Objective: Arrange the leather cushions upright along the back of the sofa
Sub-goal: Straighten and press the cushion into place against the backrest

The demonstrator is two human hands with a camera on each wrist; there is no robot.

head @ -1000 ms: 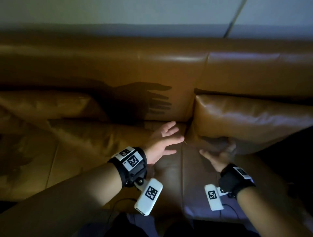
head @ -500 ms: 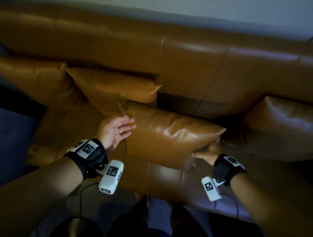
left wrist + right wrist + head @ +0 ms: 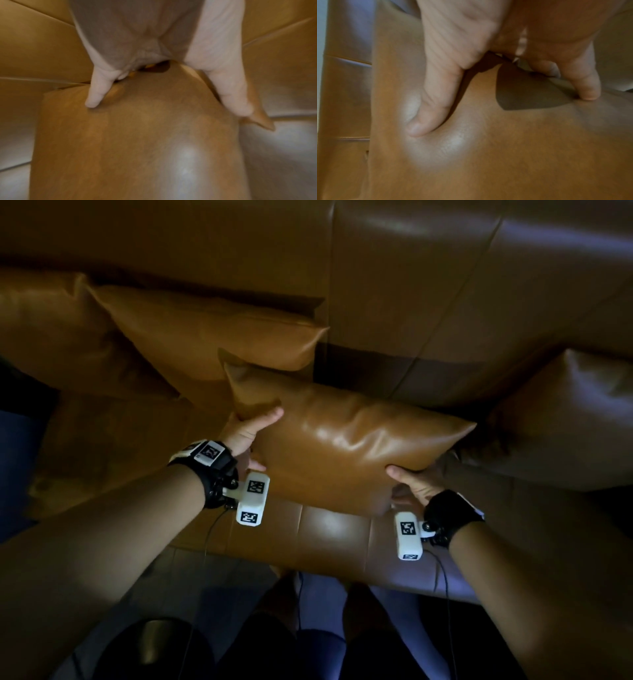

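Note:
A tan leather cushion (image 3: 342, 446) is held above the sofa seat (image 3: 329, 529), tilted, between both hands. My left hand (image 3: 248, 433) grips its left edge, thumb on the front face and fingers behind. My right hand (image 3: 416, 484) grips the lower right edge, thumb pressed into the leather. The left wrist view shows the cushion (image 3: 137, 135) pinched between thumb and fingers; the right wrist view shows the thumb denting the cushion (image 3: 488, 148). Another cushion (image 3: 212, 333) leans against the backrest (image 3: 411, 285) behind and to the left. A third cushion (image 3: 561, 422) lies at the right.
A further cushion or arm pad (image 3: 51, 330) sits at the far left of the sofa. My legs and the floor (image 3: 308, 628) are below the seat's front edge. A stretch of backrest shows bare between the left and right cushions.
My left hand, open beside the cushion half a second ago, now grips its left edge. The right hand keeps its hold, and the cushion has come closer, off the seat.

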